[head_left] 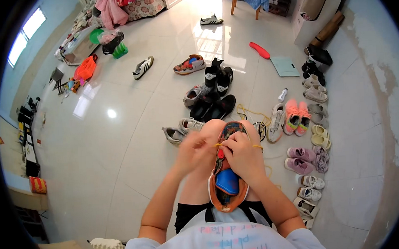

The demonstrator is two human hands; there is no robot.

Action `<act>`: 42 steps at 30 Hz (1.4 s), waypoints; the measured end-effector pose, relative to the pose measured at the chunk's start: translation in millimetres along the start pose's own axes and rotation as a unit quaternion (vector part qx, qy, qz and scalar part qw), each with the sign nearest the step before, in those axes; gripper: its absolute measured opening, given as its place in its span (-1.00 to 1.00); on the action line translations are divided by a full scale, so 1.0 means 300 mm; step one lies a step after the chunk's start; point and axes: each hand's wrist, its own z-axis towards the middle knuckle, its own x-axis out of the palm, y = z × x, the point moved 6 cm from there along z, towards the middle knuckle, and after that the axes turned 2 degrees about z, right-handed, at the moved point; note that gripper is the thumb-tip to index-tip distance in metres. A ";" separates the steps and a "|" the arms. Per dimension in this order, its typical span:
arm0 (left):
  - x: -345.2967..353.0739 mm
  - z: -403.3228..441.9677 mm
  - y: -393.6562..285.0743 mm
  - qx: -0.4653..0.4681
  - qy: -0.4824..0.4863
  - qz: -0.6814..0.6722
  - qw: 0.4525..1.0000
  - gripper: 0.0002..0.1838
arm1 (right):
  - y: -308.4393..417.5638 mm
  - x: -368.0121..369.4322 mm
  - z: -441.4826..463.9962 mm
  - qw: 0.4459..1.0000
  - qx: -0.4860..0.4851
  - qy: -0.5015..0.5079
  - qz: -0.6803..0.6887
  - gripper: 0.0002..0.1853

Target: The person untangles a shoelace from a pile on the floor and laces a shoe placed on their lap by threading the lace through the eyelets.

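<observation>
An orange patterned sneaker [230, 204] with a blue insole [227, 182] lies across my lap, its heel towards me. Over its upper part, my right hand [240, 153] is closed, fingers pinched on a yellow shoelace [218, 145]. More of that lace sticks out to the right of the hand. My left hand [194, 152] is raised just left of the shoe, smeared by motion, so its fingers cannot be made out. Part of the shoe's upper is hidden under my right hand.
A matching patterned sneaker [189, 64] stands on the floor ahead, near black shoes [220, 109]. Loose yellow laces [254, 110] lie beyond my knees. Pink sneakers [297, 116] and several other pairs line the right wall. A red insole [259, 50] lies by a pale blue board [285, 67].
</observation>
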 end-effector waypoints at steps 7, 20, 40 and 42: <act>0.105 0.018 -0.052 0.002 0.146 0.103 0.984 -0.81 | -0.036 0.003 -0.025 0.997 -0.026 -0.039 0.067 -0.87; -0.173 -0.028 -0.152 0.024 -0.080 -0.318 0.945 -0.68 | -0.017 0.022 0.001 0.999 0.021 0.008 0.027 -0.83; -0.169 0.025 -0.203 0.046 -0.123 0.143 0.981 -0.83 | -0.278 -0.036 -0.207 0.948 0.165 -0.183 0.200 -0.84; -0.025 0.042 -0.210 0.044 0.047 0.202 0.977 -0.81 | -0.307 -0.033 -0.243 0.946 0.183 -0.179 0.200 -0.84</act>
